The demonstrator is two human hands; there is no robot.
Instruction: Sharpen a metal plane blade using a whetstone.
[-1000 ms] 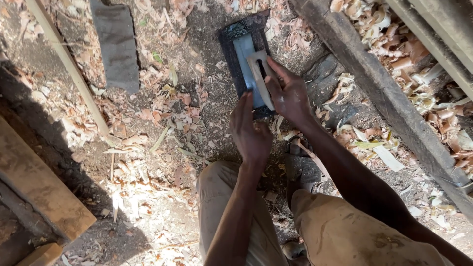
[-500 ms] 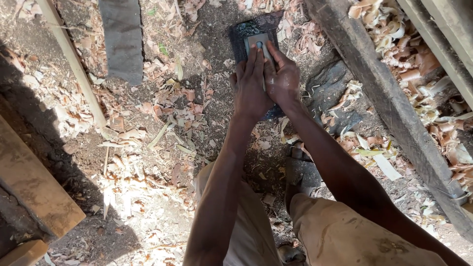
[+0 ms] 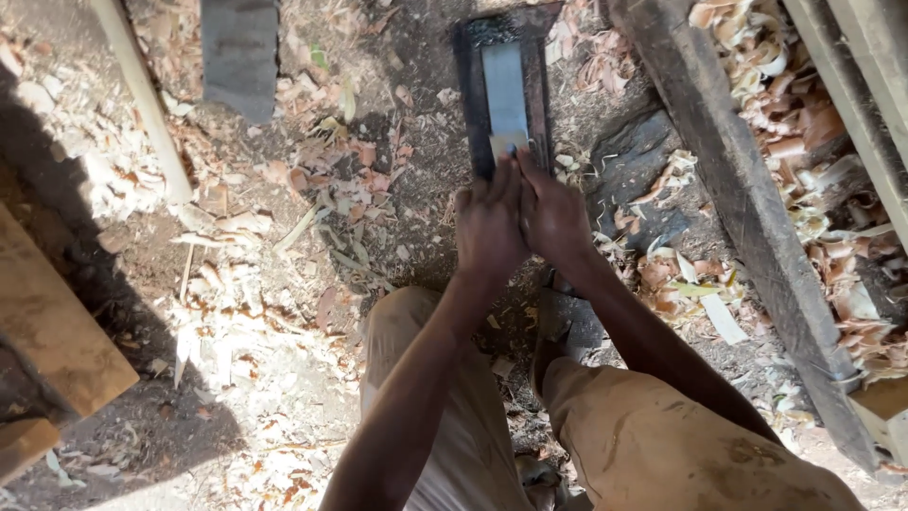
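**Inspector:** While both hands press down together at the near end of the sharpening stone, log the head view first. What do they hold?

**Assistant:** Left hand and right hand lie side by side, touching, fingers flat and extended forward. Under the fingertips sits a small pale metal piece, probably a plane blade; only its far edge shows. Neither hand is curled around it. Both pin it flat against the stone from above.

**Inspector:** Position of the stone?

**Assistant:** Grey slab, set lengthwise in a dark holder, lying on bare dirt straight ahead of the person's knees. Wood shavings are scattered to the left. A dark timber beam runs diagonally on the right, a pale stick on the left, and a grey block lies at upper left.

**Inspector:** Judgement on doing this well?

**Assistant:** Pressure should stay even across both hands so the edge does not rock. The blade's angle should hold constant along the stone's full length, using the whole surface rather than one patch. Fingertips sit close to the edge, so they should remain behind it. Whether the bevel lies flush cannot be told, because the hands cover it.

**Inspector:** Other views?

**Assistant:** None supplied.
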